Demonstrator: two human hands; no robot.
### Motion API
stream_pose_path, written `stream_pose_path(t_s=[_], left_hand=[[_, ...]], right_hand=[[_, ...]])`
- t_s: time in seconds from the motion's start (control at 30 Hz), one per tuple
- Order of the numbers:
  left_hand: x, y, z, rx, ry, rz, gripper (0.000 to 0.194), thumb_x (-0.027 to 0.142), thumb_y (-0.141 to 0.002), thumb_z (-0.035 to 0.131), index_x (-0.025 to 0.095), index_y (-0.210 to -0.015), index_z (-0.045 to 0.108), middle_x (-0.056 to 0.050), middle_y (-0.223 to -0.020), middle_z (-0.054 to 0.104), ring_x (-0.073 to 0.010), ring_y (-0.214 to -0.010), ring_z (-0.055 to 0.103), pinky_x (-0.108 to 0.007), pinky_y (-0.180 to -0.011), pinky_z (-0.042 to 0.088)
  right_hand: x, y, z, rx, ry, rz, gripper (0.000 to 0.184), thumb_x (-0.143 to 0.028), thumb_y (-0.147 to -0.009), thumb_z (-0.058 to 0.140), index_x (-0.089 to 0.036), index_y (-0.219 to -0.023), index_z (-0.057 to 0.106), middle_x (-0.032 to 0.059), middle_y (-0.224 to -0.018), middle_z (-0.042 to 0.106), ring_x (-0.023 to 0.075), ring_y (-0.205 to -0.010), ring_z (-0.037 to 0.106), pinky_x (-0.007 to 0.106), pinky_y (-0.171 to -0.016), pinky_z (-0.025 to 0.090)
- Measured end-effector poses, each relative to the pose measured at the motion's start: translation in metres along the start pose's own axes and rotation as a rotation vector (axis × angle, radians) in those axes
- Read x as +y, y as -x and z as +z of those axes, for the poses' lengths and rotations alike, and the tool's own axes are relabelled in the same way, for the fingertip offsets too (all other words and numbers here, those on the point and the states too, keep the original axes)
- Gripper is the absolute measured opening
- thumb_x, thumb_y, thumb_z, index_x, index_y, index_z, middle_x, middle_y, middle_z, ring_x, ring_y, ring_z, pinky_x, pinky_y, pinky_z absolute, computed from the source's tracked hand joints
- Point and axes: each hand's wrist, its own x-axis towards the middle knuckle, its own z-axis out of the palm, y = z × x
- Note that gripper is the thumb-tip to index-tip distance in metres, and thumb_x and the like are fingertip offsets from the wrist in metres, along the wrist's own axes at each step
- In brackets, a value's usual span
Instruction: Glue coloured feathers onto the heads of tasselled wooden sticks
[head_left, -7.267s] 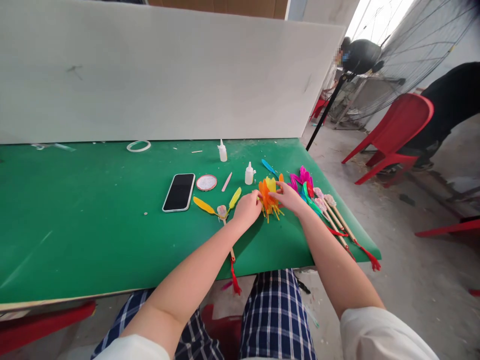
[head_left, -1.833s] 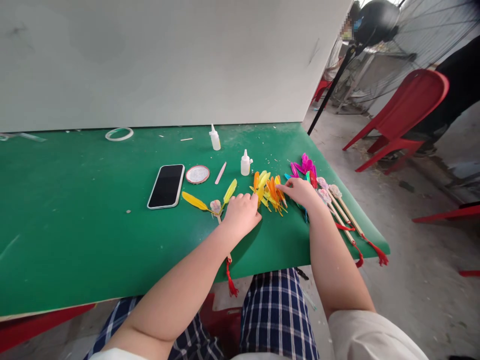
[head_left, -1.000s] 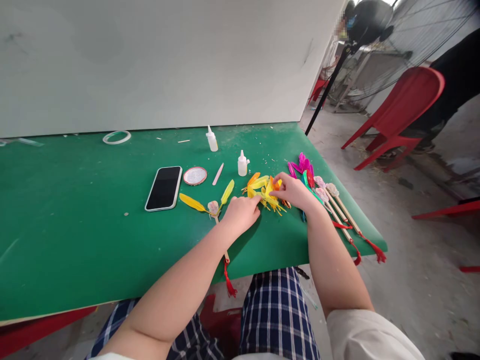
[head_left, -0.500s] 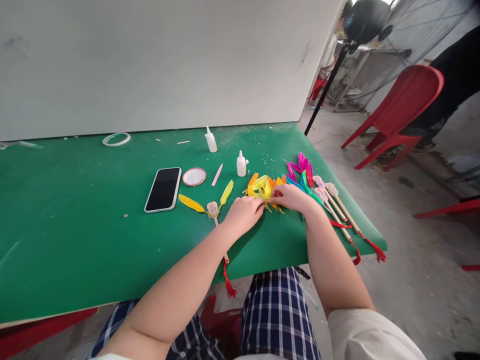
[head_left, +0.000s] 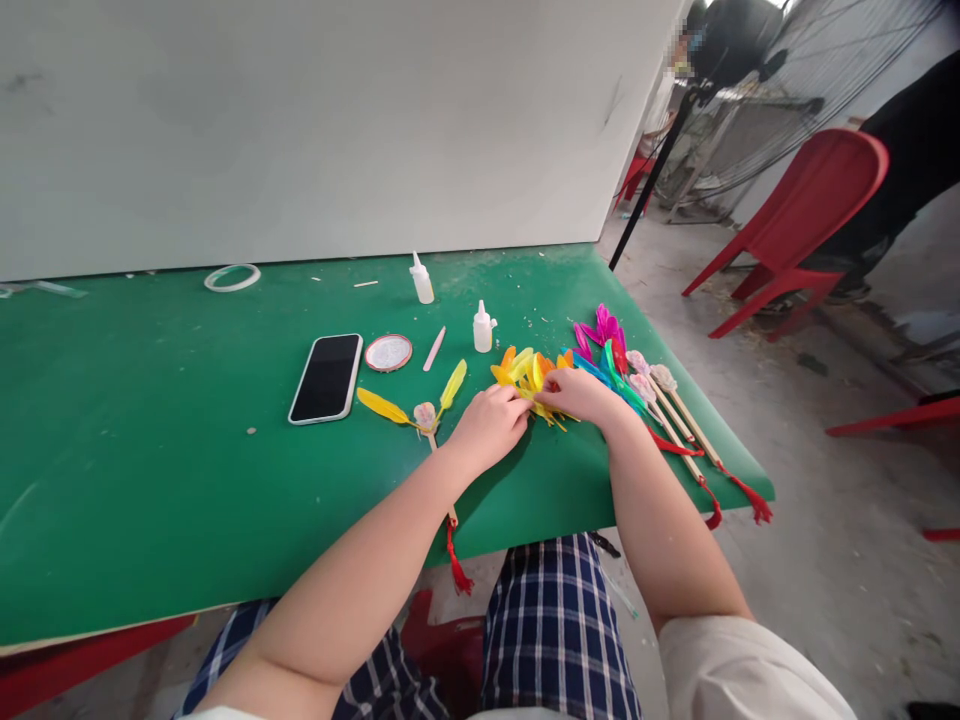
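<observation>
My left hand (head_left: 487, 427) and my right hand (head_left: 577, 392) meet over a bunch of yellow and orange feathers (head_left: 523, 370) on the green table (head_left: 150, 450). Both hands have their fingers curled and pinching at the feather stems. Left of my left hand lies a wooden stick with two yellow feathers (head_left: 420, 405) and a red tassel hanging over the table's edge. Pink, green and blue feathers (head_left: 606, 345) lie just right of my right hand.
A black phone (head_left: 327, 377), a round lid (head_left: 388, 352), a pink stick (head_left: 433, 348) and two small glue bottles (head_left: 483, 328) stand behind the feathers. Finished sticks with red tassels (head_left: 686, 425) lie at the right edge. Red chairs (head_left: 810, 215) and another person stand beyond.
The feather bunch has been gathered closer together between my hands. My right hand has slid a little left and toward me; my left hand has barely moved.
</observation>
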Motion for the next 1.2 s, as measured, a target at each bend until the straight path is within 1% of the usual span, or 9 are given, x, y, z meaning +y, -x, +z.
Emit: stream_pose_path(t_s=[0.2, 0.3, 0.4, 0.53, 0.67, 0.83, 0.97, 1.13, 1.2], left_hand=[[-0.004, 0.0, 0.006, 0.022, -0.011, 0.011, 0.029, 0.024, -0.083, 0.046, 0.018, -0.106, 0.062, -0.011, -0.119, 0.055, -0.0261, -0.112, 0.046, -0.042, -0.091, 0.042], [-0.005, 0.0, 0.01, 0.01, 0.034, 0.043, 0.03, 0.023, -0.083, 0.046, 0.017, -0.108, 0.061, -0.01, -0.118, 0.057, -0.0259, -0.116, 0.044, -0.043, -0.096, 0.039], [-0.003, -0.001, 0.007, 0.088, 0.141, 0.01, 0.027, 0.024, -0.084, 0.046, 0.016, -0.102, 0.063, -0.01, -0.115, 0.059, -0.0239, -0.114, 0.047, -0.042, -0.098, 0.037], [-0.001, -0.004, -0.007, 0.231, 0.491, -0.256, 0.03, 0.035, -0.086, 0.041, 0.018, -0.096, 0.064, -0.006, -0.098, 0.066, -0.0198, -0.095, 0.058, -0.035, -0.086, 0.045], [-0.005, -0.007, -0.017, 0.257, 0.97, -0.559, 0.043, 0.053, -0.081, 0.042, 0.017, -0.089, 0.065, -0.006, -0.086, 0.068, -0.0197, -0.081, 0.063, -0.028, -0.064, 0.05], [-0.012, -0.009, -0.021, 0.333, 1.266, -0.716, 0.041, 0.051, -0.069, 0.06, 0.013, -0.084, 0.064, -0.008, -0.084, 0.068, -0.0177, -0.071, 0.064, -0.023, -0.051, 0.048], [-0.018, -0.01, -0.027, 0.434, 1.287, -0.712, 0.034, 0.039, -0.067, 0.066, 0.013, -0.089, 0.065, -0.008, -0.087, 0.068, -0.0161, -0.071, 0.064, -0.023, -0.055, 0.05], [-0.036, 0.004, -0.043, 0.469, 1.099, -0.687, 0.035, 0.032, -0.068, 0.065, 0.014, -0.098, 0.063, -0.006, -0.08, 0.069, -0.0156, -0.067, 0.064, -0.023, -0.052, 0.05], [-0.047, 0.018, -0.053, 0.463, 1.053, -0.701, 0.035, 0.031, -0.071, 0.063, 0.014, -0.102, 0.063, -0.006, -0.08, 0.069, -0.0157, -0.069, 0.064, -0.024, -0.055, 0.051]], right_hand=[[0.006, 0.004, -0.007, 0.053, -0.119, 0.008, 0.014, -0.026, -0.074, 0.047, -0.017, -0.066, 0.054, 0.0024, -0.065, 0.06, 0.012, -0.057, 0.051, 0.023, -0.052, 0.033], [0.008, 0.009, -0.014, 0.044, -0.378, -0.004, 0.012, -0.026, -0.075, 0.045, -0.018, -0.068, 0.05, 0.0009, -0.06, 0.059, 0.0105, -0.051, 0.051, 0.022, -0.048, 0.034], [0.004, 0.014, -0.019, -0.023, -0.679, -0.072, 0.01, -0.028, -0.076, 0.046, -0.018, -0.076, 0.046, -0.0002, -0.061, 0.06, 0.0083, -0.043, 0.048, 0.02, -0.039, 0.032], [-0.005, 0.019, -0.02, -0.028, -0.818, -0.162, 0.017, -0.034, -0.076, 0.051, -0.019, -0.082, 0.048, -0.002, -0.059, 0.058, 0.0072, -0.043, 0.048, 0.018, -0.038, 0.033], [-0.011, 0.017, -0.016, 0.036, -0.802, -0.227, 0.021, -0.036, -0.073, 0.057, -0.017, -0.084, 0.055, -0.0024, -0.06, 0.055, 0.0067, -0.047, 0.048, 0.018, -0.041, 0.035], [-0.015, 0.011, -0.01, 0.116, -0.777, -0.313, 0.02, -0.034, -0.069, 0.063, -0.017, -0.077, 0.057, -0.0018, -0.066, 0.056, 0.006, -0.053, 0.047, 0.02, -0.048, 0.038], [-0.015, 0.01, -0.011, 0.079, -0.863, -0.269, 0.021, -0.037, -0.071, 0.061, -0.019, -0.078, 0.054, -0.0023, -0.063, 0.057, 0.007, -0.048, 0.049, 0.019, -0.042, 0.037], [-0.002, 0.002, -0.01, 0.32, -0.954, -0.136, 0.019, -0.034, -0.071, 0.061, -0.018, -0.08, 0.056, -0.001, -0.061, 0.06, 0.0072, -0.045, 0.049, 0.02, -0.042, 0.04], [-0.002, -0.002, -0.007, 0.358, -0.979, -0.087, 0.02, -0.034, -0.07, 0.06, -0.017, -0.08, 0.058, -0.0011, -0.06, 0.059, 0.0065, -0.042, 0.047, 0.02, -0.04, 0.039]])
